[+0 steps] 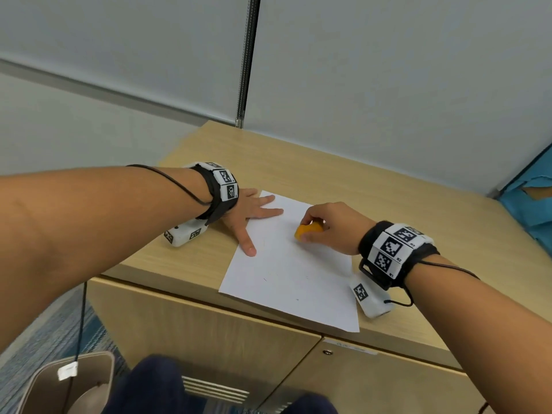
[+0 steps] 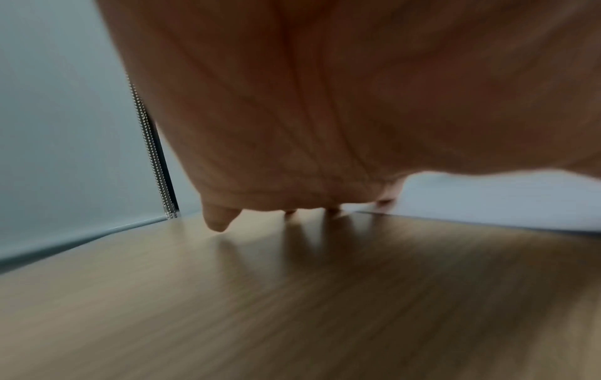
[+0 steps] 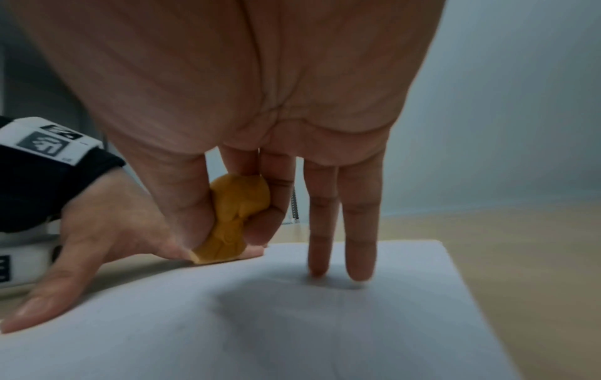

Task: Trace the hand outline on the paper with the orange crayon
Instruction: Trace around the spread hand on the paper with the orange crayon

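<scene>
A white sheet of paper [image 1: 286, 273] lies on the wooden cabinet top [image 1: 298, 168]. My left hand [image 1: 251, 213] lies flat with spread fingers at the sheet's far left corner, thumb and two fingers on the paper. My right hand [image 1: 328, 227] pinches a chunky orange crayon [image 1: 309, 230] between thumb and forefinger above the middle of the sheet. In the right wrist view the orange crayon [image 3: 232, 218] has its tip down near the paper [image 3: 292, 321], close to the left hand [image 3: 97, 244], while two straight fingers [image 3: 361, 231] touch the sheet. The left wrist view shows my palm [image 2: 325, 102] over wood.
The cabinet stands in a corner of grey partition walls [image 1: 388, 70]. Its front edge and doors [image 1: 209, 321] are just below the paper. A beige bin [image 1: 68, 383] sits on the floor at lower left. Blue material [image 1: 531, 204] lies at the right edge.
</scene>
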A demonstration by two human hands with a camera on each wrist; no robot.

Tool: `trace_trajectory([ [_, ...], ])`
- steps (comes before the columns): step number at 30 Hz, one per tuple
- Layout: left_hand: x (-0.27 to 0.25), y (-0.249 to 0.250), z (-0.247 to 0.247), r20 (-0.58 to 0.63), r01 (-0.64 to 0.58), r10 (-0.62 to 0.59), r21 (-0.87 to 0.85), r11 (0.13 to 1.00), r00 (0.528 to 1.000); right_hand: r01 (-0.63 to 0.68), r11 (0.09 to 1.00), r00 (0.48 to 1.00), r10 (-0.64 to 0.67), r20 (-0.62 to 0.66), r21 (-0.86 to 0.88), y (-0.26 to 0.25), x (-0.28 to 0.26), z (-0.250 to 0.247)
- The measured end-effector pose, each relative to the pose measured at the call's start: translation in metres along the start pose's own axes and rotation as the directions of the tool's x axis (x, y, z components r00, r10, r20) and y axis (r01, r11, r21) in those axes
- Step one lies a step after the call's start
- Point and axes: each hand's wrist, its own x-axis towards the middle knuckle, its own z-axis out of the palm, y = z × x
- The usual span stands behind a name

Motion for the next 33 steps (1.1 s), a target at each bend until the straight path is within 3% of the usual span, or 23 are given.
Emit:
trace_trajectory([
  [5,0.006,-0.003,0.014,-0.031,-0.005,0.003,-0.052,0.999,1.000,0.128,0.992,0.991,-0.127,0.042,-0.015,-0.034,0.025,0.004],
  [15,0.008,-0.006,0.016,-0.041,-0.014,0.011,-0.079,0.997,0.999,0.133,0.981,0.991,-0.129,0.038,-0.141,-0.045,0.057,0.013],
  [21,0.008,-0.007,0.015,-0.027,0.003,-0.005,-0.069,0.998,1.000,0.207,0.969,0.949,-0.165,0.267,-0.137,-0.052,0.037,0.002],
  [26,0.006,-0.006,0.016,-0.035,-0.007,0.004,-0.086,0.996,0.999,0.129,0.968,0.991,-0.133,-0.002,-0.213,-0.051,0.054,0.008],
  [28,0.007,-0.006,0.016,-0.034,-0.002,0.000,-0.080,0.997,0.999,0.122,0.969,0.991,-0.129,-0.020,-0.213,-0.051,0.053,0.013],
  [33,0.007,-0.005,0.014,-0.025,0.002,-0.004,-0.068,0.998,1.000,0.243,0.956,0.960,-0.213,0.180,-0.164,-0.059,0.029,0.012],
])
